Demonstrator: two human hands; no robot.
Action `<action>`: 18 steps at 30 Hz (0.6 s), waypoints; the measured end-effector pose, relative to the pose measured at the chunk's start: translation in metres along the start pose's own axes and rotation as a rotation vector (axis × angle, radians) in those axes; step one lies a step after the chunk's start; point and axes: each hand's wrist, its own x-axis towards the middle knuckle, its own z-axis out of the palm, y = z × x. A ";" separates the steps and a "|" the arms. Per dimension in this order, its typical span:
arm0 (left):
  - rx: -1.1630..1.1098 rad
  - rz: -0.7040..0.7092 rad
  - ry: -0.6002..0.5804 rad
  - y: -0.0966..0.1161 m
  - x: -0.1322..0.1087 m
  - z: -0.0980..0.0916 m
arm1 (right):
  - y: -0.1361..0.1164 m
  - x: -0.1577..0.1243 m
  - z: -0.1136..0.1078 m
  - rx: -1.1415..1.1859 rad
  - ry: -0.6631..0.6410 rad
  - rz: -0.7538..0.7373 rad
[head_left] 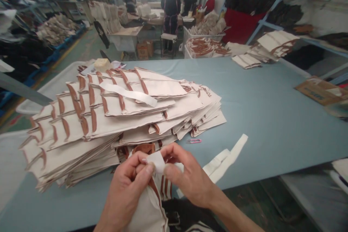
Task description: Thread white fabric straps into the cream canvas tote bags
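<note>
Between my two hands a small piece of white tape (156, 161) is pinched by thumbs and fingers. My left hand (130, 183) grips its left edge, just above a cream fabric piece with brown trim (146, 208) hanging down toward my lap. My right hand (187, 175) pinches the right edge. A large overlapping stack of cream fabric pieces with brown edging (108, 123) lies just beyond my hands. Across the top of the stack rests a loose white strip (129, 94). Pink-handled thread snips (193, 141) lie on the table near my right hand.
White strips (227, 159) lie on the blue-grey table (266, 116) at right. More fabric pieces (266, 49) are stacked at its far right corner, near a cardboard piece (320, 90). Beyond the table stand bins of fabric (203, 45) and a person (170, 3).
</note>
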 end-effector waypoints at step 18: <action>0.374 0.210 0.314 -0.018 0.004 -0.032 | 0.036 0.006 0.033 0.191 0.052 0.098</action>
